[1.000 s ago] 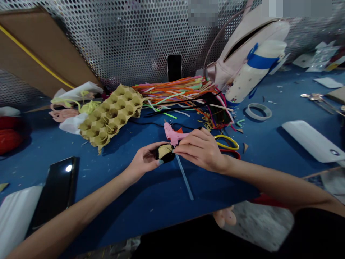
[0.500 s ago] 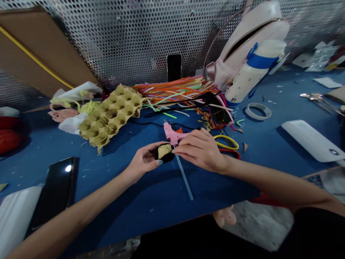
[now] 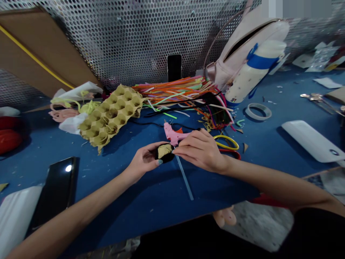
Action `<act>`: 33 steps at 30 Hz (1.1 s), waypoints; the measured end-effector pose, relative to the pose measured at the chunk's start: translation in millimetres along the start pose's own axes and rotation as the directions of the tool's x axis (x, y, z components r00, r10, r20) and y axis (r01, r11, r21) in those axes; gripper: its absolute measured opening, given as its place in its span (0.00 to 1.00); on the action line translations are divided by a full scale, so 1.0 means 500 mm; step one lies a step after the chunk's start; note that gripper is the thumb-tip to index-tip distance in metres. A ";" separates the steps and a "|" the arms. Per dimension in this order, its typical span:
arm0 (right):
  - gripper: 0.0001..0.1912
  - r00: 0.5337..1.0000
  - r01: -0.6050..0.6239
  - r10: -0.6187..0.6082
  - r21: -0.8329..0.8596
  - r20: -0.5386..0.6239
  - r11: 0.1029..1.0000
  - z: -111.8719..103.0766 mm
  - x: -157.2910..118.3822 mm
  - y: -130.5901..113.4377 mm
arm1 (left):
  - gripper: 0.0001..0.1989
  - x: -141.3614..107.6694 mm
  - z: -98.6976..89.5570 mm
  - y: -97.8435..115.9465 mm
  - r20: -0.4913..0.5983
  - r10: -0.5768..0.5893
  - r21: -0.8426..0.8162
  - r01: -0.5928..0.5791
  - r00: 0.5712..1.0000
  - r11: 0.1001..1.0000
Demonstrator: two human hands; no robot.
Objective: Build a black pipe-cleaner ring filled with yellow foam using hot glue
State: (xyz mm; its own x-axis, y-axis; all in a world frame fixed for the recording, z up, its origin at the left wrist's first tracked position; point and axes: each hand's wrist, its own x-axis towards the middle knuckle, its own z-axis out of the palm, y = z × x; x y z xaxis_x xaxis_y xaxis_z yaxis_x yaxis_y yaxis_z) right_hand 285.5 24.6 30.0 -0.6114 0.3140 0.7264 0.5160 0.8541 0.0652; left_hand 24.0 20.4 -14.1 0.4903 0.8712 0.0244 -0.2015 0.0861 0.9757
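Head view: black-edged tan piece between both hands

Piece located above blue table. Left hand: thumb and fingers clamped on its left side. Right hand: fingertips together, at its right edge. Pink glue gun lies just beyond.

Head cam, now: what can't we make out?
Head view:
Pink glue gun handle end: hidden by right hand.
Black-and-tan piece underside: turned away, behind its own upper side.
Anything between right fingertips: too small.
Red bundle: cut off by left edge.
Mark on white slab: blurred.
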 end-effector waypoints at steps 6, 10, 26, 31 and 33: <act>0.07 1.000 0.008 -0.008 0.011 0.003 1.000 -0.002 0.001 0.002 | 0.32 0.000 0.000 -0.001 -0.034 0.022 -0.026 -0.023 0.999 0.999; 0.08 1.000 -0.009 0.009 0.046 -0.006 0.999 0.001 0.000 0.004 | 0.32 -0.001 0.002 -0.001 -0.067 0.060 -0.010 -0.061 0.996 0.998; 0.11 1.000 0.014 -0.017 0.153 0.021 0.988 -0.003 0.000 0.006 | 0.33 -0.010 -0.003 -0.001 -0.074 0.279 0.155 -0.266 0.957 0.951; 0.12 0.999 0.036 -0.040 0.111 0.034 0.993 -0.004 0.000 0.006 | 0.32 -0.011 0.001 0.003 -0.108 0.247 0.145 -0.230 0.963 0.962; 0.12 0.999 0.038 -0.041 0.094 0.034 0.995 -0.004 0.000 0.006 | 0.31 -0.010 0.004 0.007 -0.122 0.205 0.118 -0.190 0.971 0.975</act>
State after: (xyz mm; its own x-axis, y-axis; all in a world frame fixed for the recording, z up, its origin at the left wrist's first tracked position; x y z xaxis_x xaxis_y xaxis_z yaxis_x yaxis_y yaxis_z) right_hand 288.3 26.3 31.7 -0.6518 0.2924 0.6997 0.4341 0.9004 0.0282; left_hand 22.7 15.2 -10.4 0.3318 0.9226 0.1967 -0.1897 -0.1390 0.9720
